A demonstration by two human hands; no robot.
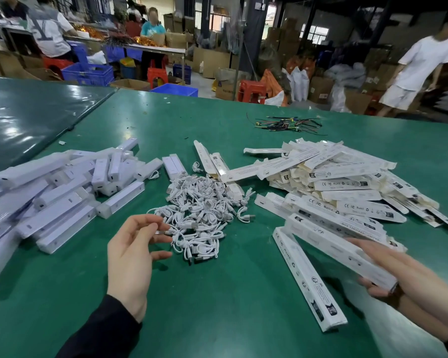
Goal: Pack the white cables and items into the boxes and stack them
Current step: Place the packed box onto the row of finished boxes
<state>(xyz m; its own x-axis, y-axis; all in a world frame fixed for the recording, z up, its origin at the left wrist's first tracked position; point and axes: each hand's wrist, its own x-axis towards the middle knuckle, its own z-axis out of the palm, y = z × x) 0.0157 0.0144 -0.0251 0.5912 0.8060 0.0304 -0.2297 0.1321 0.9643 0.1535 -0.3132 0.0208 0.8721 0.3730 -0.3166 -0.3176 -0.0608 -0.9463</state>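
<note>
A tangled heap of short white cables [202, 210] lies in the middle of the green table [217, 306]. My left hand [132, 257] reaches into its near left edge and pinches the metal plug of one cable between thumb and fingertips. My right hand [404, 277] grips a long white box [347, 251] at its near end, holding it slanted above the table. Another long box [308, 280] lies flat just left of that hand. A pile of flat white boxes [347, 177] spreads at the right. White bar-shaped items in clear wrap [57, 192] are heaped at the left.
A small bundle of dark coloured wires [287, 124] lies at the far middle of the table. A second, darker table [23, 117] adjoins at the left. Beyond the far edge are people, cardboard cartons, blue crates and red stools.
</note>
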